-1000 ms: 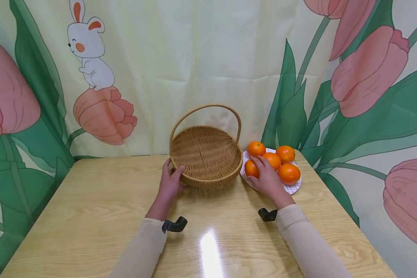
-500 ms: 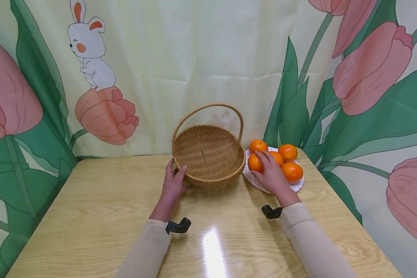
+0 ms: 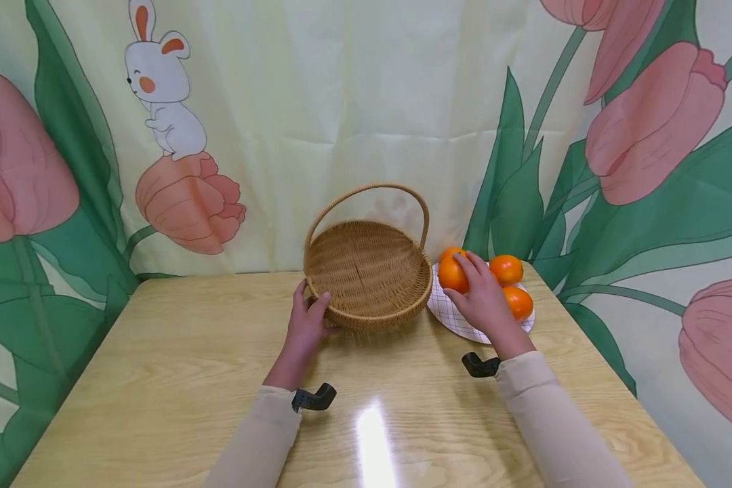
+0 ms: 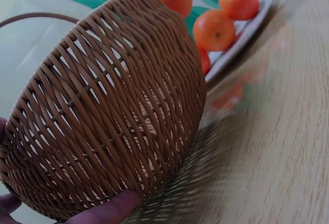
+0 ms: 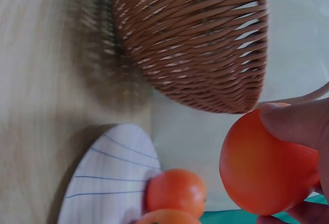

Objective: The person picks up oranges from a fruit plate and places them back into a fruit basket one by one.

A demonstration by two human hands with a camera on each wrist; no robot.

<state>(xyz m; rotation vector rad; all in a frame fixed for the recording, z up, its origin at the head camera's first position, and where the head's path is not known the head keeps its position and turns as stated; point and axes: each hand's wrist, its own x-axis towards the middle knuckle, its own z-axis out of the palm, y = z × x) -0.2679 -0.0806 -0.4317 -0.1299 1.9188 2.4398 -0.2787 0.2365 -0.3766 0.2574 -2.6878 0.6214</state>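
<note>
My left hand (image 3: 306,327) grips the left side of a wicker basket (image 3: 369,268) with a tall arched handle. Nothing lies inside, and the open top leans toward the head camera. In the left wrist view a finger (image 4: 110,208) presses the woven wall from below. Between thumb and fingers, my right hand (image 3: 484,301) holds a smooth orange persimmon (image 5: 264,165), raised over a white plate (image 3: 454,320) with a line pattern. Other persimmons, such as the one at the plate's right side (image 3: 518,303), remain on it, partly hidden by the hand.
The light wooden table (image 3: 177,379) extends left and toward the front. A curtain (image 3: 390,95) printed with tulips and a rabbit hangs right behind the table's back edge. The basket stands close to the plate's left rim.
My right hand has closed round the front-left persimmon and raised it up off the plate. The left hand keeps its hold on the basket; the head view has shifted slightly.
</note>
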